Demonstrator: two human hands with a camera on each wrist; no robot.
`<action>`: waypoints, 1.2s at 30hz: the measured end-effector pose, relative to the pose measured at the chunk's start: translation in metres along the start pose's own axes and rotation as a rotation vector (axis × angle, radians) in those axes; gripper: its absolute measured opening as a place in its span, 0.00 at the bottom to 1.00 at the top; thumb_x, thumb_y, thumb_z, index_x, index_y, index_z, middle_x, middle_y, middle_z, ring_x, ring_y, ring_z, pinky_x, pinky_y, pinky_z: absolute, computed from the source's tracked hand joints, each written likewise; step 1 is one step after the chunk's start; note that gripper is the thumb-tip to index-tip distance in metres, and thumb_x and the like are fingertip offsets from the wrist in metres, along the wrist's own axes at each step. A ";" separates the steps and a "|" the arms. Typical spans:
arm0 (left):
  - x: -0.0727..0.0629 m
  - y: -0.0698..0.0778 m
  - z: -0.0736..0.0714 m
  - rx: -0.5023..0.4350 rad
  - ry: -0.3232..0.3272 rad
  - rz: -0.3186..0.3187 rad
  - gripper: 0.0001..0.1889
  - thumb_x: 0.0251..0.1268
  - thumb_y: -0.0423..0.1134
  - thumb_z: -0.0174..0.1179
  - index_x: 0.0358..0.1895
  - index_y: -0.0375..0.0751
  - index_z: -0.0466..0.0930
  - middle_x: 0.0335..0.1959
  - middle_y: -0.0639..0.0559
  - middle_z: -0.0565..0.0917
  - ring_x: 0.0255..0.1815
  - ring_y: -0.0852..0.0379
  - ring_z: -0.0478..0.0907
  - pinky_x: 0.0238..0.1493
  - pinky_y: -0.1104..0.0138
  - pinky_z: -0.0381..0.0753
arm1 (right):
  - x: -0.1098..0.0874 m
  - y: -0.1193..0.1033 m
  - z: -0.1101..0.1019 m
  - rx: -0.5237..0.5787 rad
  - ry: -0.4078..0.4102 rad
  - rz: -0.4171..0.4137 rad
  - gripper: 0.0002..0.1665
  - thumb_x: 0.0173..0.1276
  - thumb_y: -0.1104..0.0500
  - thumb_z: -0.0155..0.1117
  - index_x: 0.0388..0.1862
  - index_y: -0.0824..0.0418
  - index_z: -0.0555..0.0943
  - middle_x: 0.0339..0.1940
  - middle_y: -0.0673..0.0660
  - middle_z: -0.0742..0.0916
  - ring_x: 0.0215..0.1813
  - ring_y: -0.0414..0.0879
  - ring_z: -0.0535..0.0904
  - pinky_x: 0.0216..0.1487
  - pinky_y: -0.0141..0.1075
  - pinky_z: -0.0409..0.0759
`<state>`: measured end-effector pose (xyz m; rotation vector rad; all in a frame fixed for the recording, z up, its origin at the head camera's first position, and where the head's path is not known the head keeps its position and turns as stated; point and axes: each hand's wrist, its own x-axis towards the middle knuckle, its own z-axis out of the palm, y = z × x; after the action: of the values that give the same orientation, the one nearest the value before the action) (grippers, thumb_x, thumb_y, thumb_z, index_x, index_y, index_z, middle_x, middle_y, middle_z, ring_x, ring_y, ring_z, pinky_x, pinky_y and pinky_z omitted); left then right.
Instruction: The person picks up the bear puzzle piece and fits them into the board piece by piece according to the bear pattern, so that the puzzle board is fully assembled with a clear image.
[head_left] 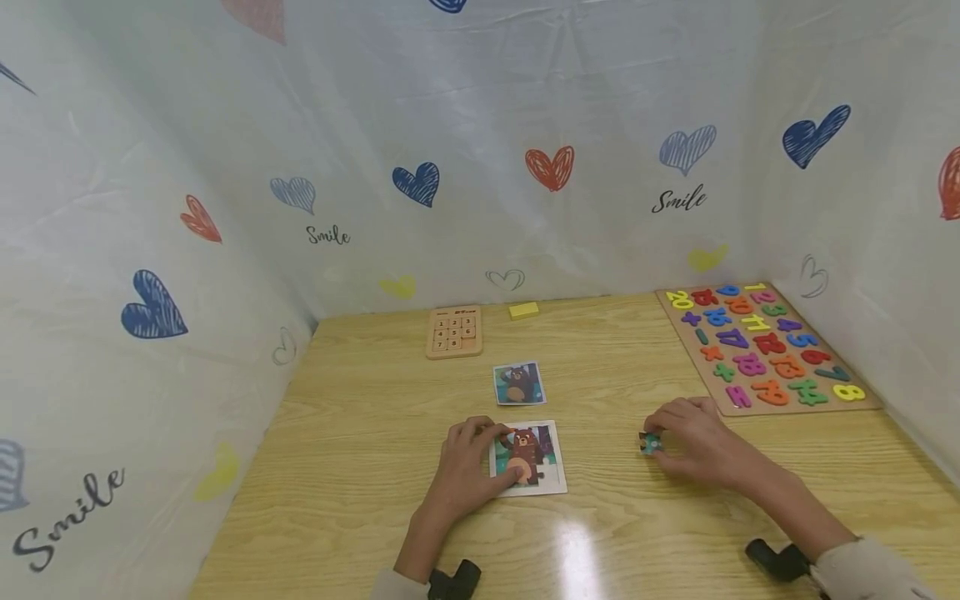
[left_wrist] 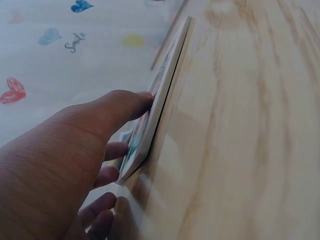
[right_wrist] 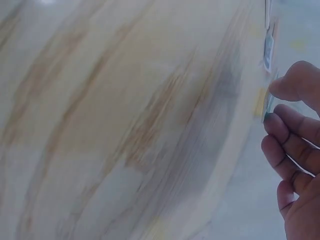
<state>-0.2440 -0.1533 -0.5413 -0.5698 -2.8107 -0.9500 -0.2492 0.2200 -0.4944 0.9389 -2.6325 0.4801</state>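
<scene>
A bear jigsaw puzzle (head_left: pixel 527 443) in a white frame lies flat on the table. Its lower right part shows bare white backing. My left hand (head_left: pixel 467 468) rests at its left side, the thumb (left_wrist: pixel 135 103) on the face and the index fingertip on the upper left. In the left wrist view other fingertips sit by the frame's edge. Over to the right, my right hand (head_left: pixel 693 442) pinches a small teal and brown puzzle piece (head_left: pixel 649 443) between thumb and fingers. The right wrist view shows that piece (right_wrist: pixel 268 103) edge-on. Just behind the puzzle lies a matching bear picture card (head_left: pixel 519 383).
A wooden number sliding puzzle (head_left: pixel 454 332) and a yellow block (head_left: pixel 523 310) lie near the back wall. At the right, a board of colourful numbers (head_left: pixel 765 350) lies beyond the right hand. A heart-printed curtain (head_left: pixel 480 125) encloses the wood-grain table (head_left: pixel 337 458).
</scene>
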 end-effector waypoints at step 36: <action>0.000 -0.001 -0.001 -0.002 -0.012 0.010 0.29 0.58 0.63 0.66 0.61 0.55 0.80 0.60 0.54 0.72 0.64 0.46 0.64 0.61 0.44 0.65 | 0.039 -0.051 0.026 0.126 -0.061 -0.104 0.15 0.53 0.59 0.77 0.40 0.54 0.84 0.39 0.43 0.83 0.45 0.42 0.77 0.52 0.46 0.62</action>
<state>-0.2443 -0.1546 -0.5405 -0.5911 -2.8153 -0.9514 -0.2494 0.1506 -0.4924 1.1405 -2.6159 0.6060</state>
